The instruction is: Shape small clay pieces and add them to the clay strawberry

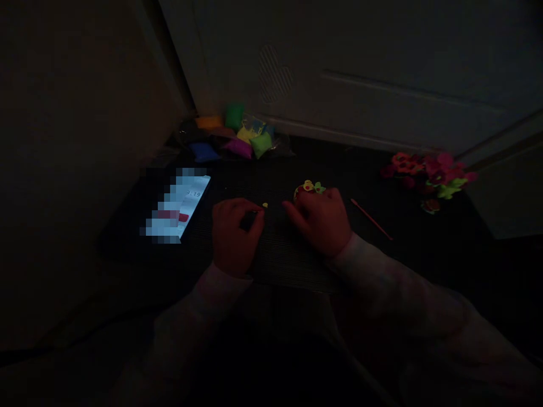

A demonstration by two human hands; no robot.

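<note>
In the dim light, my left hand (235, 234) is closed in a pinch, thumb against forefinger. A small pale-yellow piece (265, 205), which looks like modelling clay, shows right at those fingertips. To the right, my right hand (324, 223) curls over a small round clay piece (297, 195), its thumb pointing left. That piece carries a yellow flower (308, 185) with a red centre and a light-green flower (319, 187). The fingers hide most of it. A thin reddish stick, like a modelling tool (371, 219), lies on the table right of this hand.
A lit phone (195, 195), partly pixelated, sits at the left of the dark table (288, 260). Several coloured clay packets (238, 148) lie by the wall at the back. Bright pink, orange and green flowers (436, 169) are clustered at the right, a small round piece (430, 206) before them.
</note>
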